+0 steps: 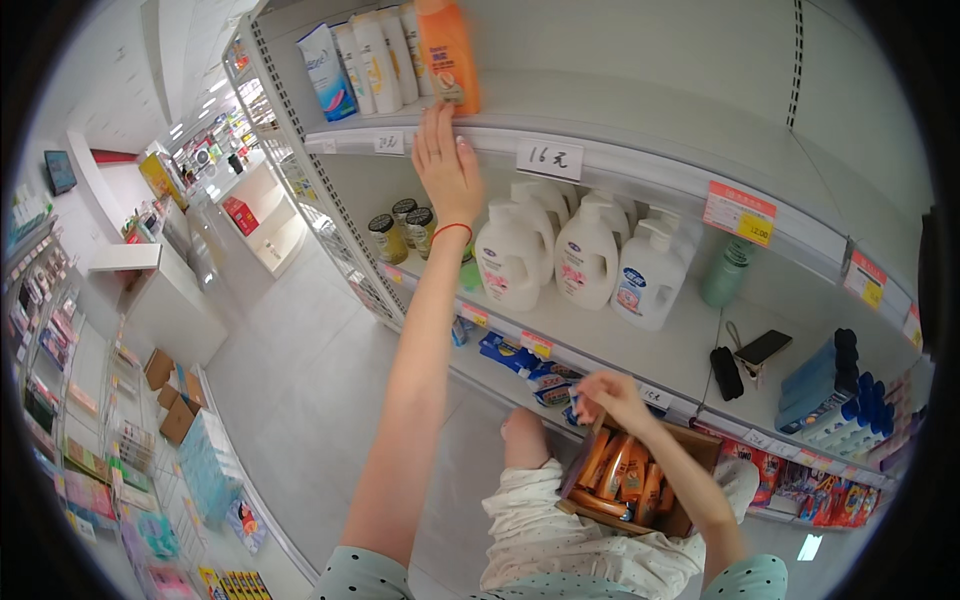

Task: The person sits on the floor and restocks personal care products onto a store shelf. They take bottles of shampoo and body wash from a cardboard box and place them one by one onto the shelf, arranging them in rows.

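My left hand (448, 169) reaches up to the upper shelf, its fingertips at the base of an upright orange bottle (450, 60); whether they grip it is not plain. White bottles (375, 64) and a blue-and-white pouch (328, 73) stand to the left of that bottle. Low down, my right hand (611, 397) is over the near left corner of an open cardboard box (600, 516) on my lap, fingers curled and slightly blurred. Several orange bottles (621, 469) with orange caps lie in the box. I cannot tell whether the right hand holds anything.
White pump and handled bottles (514, 255), lidded jars (388, 238) and a green bottle (727, 271) stand on the middle shelf (652, 352). A phone (763, 348) and a black case (726, 373) lie there too. Blue packs (551, 382) fill part of the lower shelf. Across the aisle are open cartons (180, 420).
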Demonstrator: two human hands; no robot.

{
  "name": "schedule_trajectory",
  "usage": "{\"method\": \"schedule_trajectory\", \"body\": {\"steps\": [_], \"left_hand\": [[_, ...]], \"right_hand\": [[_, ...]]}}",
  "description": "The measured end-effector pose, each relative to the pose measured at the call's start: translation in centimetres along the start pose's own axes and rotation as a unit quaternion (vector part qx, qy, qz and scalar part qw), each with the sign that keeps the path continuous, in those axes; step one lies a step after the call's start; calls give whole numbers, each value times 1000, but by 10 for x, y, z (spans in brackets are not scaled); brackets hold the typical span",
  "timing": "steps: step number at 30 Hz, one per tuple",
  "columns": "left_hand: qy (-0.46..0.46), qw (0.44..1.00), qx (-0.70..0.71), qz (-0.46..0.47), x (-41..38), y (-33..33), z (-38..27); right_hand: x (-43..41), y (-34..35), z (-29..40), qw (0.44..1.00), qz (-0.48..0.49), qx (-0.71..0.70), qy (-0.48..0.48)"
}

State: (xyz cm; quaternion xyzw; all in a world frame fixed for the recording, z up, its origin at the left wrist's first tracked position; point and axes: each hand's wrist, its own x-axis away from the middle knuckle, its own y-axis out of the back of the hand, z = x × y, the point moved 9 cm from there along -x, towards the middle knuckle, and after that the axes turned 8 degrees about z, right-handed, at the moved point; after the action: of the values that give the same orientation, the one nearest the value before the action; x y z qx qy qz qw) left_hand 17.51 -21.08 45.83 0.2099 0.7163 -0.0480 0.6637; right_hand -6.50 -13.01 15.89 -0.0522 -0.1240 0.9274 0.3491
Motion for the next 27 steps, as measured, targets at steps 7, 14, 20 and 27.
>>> {"method": "schedule_trajectory", "body": {"steps": [7, 14, 20, 27], "left_hand": [[-36, 998, -12, -44, 7, -5, 3], [-84, 994, -25, -63, 6, 5, 5], [-112, 991, -8, -74, 5, -20, -13], [-92, 990, -47, -93, 11, -9, -5]], "right_hand": [[122, 134, -238, 808, -154, 479, -306], [103, 137, -275, 795, -108, 461, -380], [97, 181, -322, 776, -83, 523, -342], [149, 150, -304, 825, -379, 371, -194]]}}
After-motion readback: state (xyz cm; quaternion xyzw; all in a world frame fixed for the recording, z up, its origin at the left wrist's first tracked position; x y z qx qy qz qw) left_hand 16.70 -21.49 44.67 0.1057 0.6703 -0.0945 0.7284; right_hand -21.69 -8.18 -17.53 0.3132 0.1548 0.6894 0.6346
